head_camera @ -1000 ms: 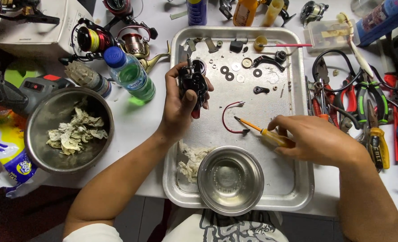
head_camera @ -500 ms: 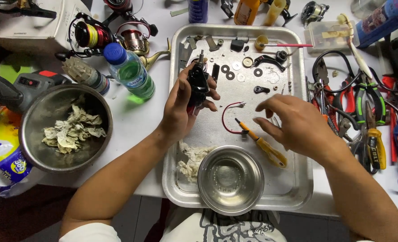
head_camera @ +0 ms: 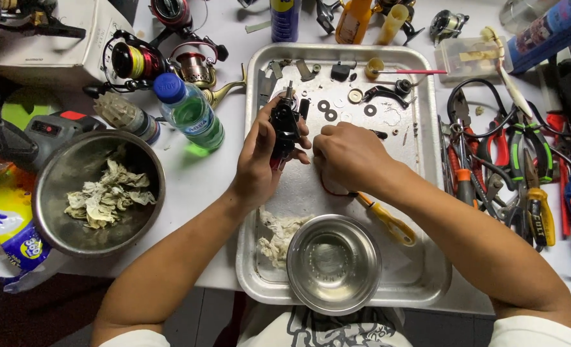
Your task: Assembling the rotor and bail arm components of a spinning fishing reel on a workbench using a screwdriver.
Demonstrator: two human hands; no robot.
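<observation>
left hand (head_camera: 258,168) clamped round black reel body (head_camera: 284,128), held upright over far half of metal tray (head_camera: 427,283) | right hand (head_camera: 348,154) beside it, fingertips pinched together at reel's right side, contents too small to tell | reel likely stiff, greasy, small parts fragile; grip its frame | yellow-handled screwdriver (head_camera: 388,222) on tray nearer | steel bowl (head_camera: 334,263) nearest | bench (head_camera: 195,177) beneath

packages and labels on the bench

a white box (head_camera: 48,48) sits at top left. beside it a green bottle (head_camera: 189,112) wears a blue cap and pale label. a colourful plastic pack (head_camera: 3,225) lies at far left. a blue spray can (head_camera: 285,16) stands top centre.
</observation>
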